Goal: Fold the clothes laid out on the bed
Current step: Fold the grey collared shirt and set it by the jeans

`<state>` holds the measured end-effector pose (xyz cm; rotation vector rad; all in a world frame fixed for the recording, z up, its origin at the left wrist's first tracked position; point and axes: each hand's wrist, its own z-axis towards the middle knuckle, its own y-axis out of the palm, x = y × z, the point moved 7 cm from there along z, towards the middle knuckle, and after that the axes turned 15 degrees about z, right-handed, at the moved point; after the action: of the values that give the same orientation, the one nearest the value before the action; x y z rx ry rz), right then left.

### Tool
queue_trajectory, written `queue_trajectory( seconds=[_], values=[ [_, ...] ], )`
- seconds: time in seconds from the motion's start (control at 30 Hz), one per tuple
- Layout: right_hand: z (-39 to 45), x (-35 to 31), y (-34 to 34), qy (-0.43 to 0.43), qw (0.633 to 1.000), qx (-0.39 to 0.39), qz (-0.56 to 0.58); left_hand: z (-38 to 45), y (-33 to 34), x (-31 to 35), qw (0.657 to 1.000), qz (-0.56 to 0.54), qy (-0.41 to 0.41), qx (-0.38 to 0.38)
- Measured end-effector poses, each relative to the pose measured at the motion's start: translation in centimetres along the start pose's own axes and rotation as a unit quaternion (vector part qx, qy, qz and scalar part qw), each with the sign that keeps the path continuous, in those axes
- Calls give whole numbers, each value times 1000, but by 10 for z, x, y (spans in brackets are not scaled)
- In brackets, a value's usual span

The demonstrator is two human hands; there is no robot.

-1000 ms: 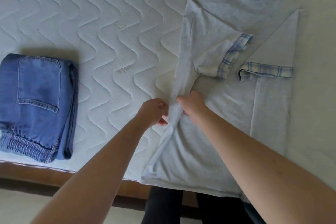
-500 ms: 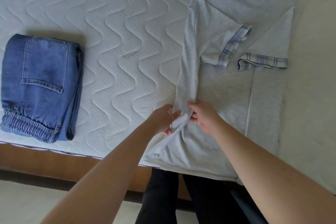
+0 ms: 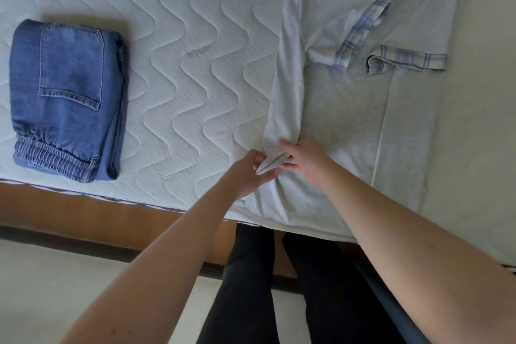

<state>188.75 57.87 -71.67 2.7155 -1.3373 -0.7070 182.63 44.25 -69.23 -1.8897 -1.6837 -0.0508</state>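
Across the right half of the frame, a light grey polo shirt (image 3: 360,120) lies flat on the white quilted mattress (image 3: 181,45), its hem reaching the near edge of the bed. Both short sleeves are turned inward over the body, and their blue plaid cuffs (image 3: 360,33) sit close together in the upper right, one slanted and the other nearly level. The shirt's left side is folded over in a long narrow strip running from the upper centre down to the hands. Just below the centre of the frame, the left hand (image 3: 248,173) pinches a small bunch of that fabric between thumb and fingers, closed on the cloth. The right hand (image 3: 305,162) meets it from the right, its thumb and fingers also closed on the same raised fold, so the two hands nearly touch across the pinched fabric. Both bare forearms stretch in from the bottom of the frame. At the left of the frame, well apart from the shirt, a pair of blue jeans (image 3: 67,98) rests on the mattress already folded, a back pocket facing up and an elastic cuff toward the bed's edge. Along the lower part runs the wooden bed frame (image 3: 111,218), and the person's dark-trousered legs (image 3: 279,288) stand against it at bottom centre.
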Motion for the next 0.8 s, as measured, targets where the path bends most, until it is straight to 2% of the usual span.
queue_trajectory(
  seconds=[0.07, 0.13, 0.27, 0.33, 0.4, 0.47, 0.53, 0.63, 0.67, 0.73, 0.8],
  values=[
    [-2, 3, 0, 0, 999, 20, 31, -9, 7, -9, 995, 91, -13, 24],
    [-3, 9, 1, 13, 998, 27, 64, -21, 7, -12, 984, 158, -38, 80],
    [-15, 9, 0, -11, 999, 14, 49, -55, 12, 3, 975, 145, -43, 163],
    [-25, 7, -1, -22, 1000, -14, 16, -69, 24, 14, 974, 161, -18, 157],
    [-34, 7, -4, -26, 997, -38, -55, -80, 42, 27, 976, 186, 11, 114],
    [-38, 7, -16, -36, 994, -25, -104, -88, 56, 30, 974, 205, 19, 91],
    [-37, 7, -36, -55, 989, 32, -132, -90, 57, 24, 973, 197, -1, 121],
    [-37, 8, -62, -90, 950, 109, -278, -82, 55, 4, 976, 134, -40, 164],
    [-39, 11, -67, -92, 939, 114, -311, -78, 57, -3, 980, 93, -52, 165],
    [-44, 26, -70, -64, 947, 93, -300, -67, 63, -13, 986, 32, -62, 149],
    [-50, 42, -69, -34, 950, 58, -304, -55, 73, -15, 992, 28, -47, 113]
  ],
)
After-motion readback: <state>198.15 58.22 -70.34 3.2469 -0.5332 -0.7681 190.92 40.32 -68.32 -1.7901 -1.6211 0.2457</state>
